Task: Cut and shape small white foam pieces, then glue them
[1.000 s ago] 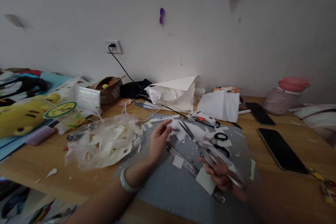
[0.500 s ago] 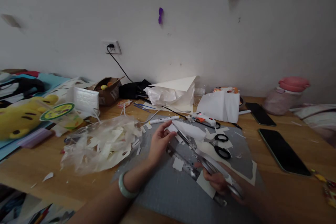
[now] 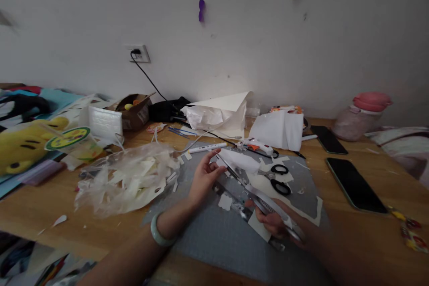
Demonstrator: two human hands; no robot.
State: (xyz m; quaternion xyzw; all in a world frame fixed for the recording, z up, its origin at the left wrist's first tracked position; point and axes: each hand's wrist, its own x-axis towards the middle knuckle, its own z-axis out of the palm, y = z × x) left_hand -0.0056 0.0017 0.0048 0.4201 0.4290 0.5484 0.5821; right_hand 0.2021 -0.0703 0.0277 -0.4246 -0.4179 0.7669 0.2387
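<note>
My left hand (image 3: 203, 179), with a pale green bangle (image 3: 160, 231) on its wrist, pinches the edge of a white piece of paper (image 3: 241, 161). My right hand (image 3: 273, 220) is wrapped round the grey-white handle of a pair of scissors (image 3: 264, 203). The scissors' blades point up and left, toward the left fingertips, along the paper's near edge. Below them a clear ruler (image 3: 240, 209) lies on the grey cutting mat (image 3: 204, 241) among paper scraps. Black-handled scissors (image 3: 280, 187) rest on the mat, right of the paper.
A clear plastic bag (image 3: 100, 187) of scraps lies left of the mat. Behind it are a lidded drink cup (image 3: 75, 143) and a cardboard box (image 3: 134, 114). A glue gun (image 3: 258, 145) lies behind the paper. Two phones (image 3: 357, 185) and a pink-lidded bottle (image 3: 358, 118) are at the right.
The camera view has shifted slightly, so the table things sit a little higher and further left. Both hands keep nearly the same pose, with the scissors still at the paper.
</note>
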